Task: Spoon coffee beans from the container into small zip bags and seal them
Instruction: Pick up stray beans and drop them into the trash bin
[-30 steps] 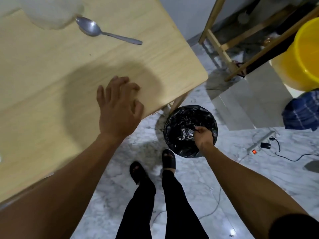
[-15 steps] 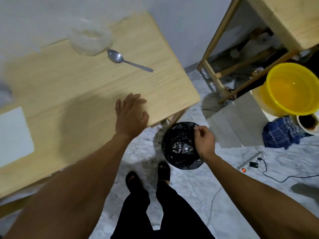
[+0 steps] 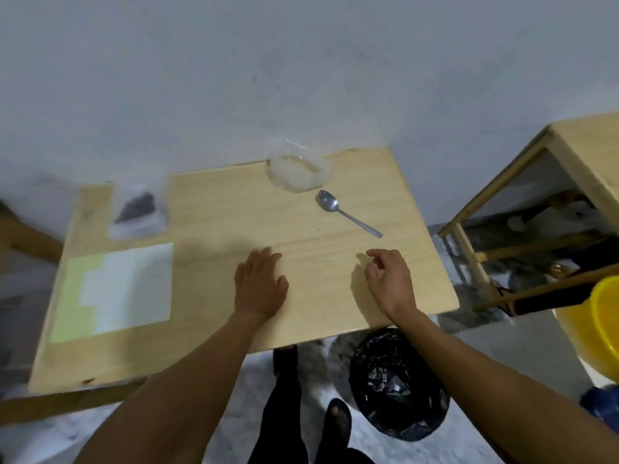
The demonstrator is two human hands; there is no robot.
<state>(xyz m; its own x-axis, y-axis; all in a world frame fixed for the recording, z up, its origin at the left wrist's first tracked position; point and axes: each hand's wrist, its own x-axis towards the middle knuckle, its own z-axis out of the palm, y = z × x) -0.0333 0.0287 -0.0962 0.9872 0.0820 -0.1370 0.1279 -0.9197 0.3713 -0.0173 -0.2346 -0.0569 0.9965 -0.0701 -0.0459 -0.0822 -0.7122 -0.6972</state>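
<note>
Both hands empty: left hand (image 3: 259, 289) flat, right hand (image 3: 390, 283) loosely curled near spoon (image 3: 345, 212).

— Where is the camera looking from?

— There is one view, worn on the person's head. It looks forward and steeply down over the near edge of the table (image 3: 214, 209), with the grey wall (image 3: 301, 68) rising behind the far edge.

— How close?

— Close enough that both forearms run in from the bottom of the frame, with the left hand (image 3: 259, 284) and right hand (image 3: 390, 279) over the near half of the tabletop. Below the near edge, the floor (image 3: 248, 406) and the person's legs show.

— Is it straight?

— It is a wide lens: the table's edges bow and its right near corner swings outward. The view is slightly blurred.
</note>
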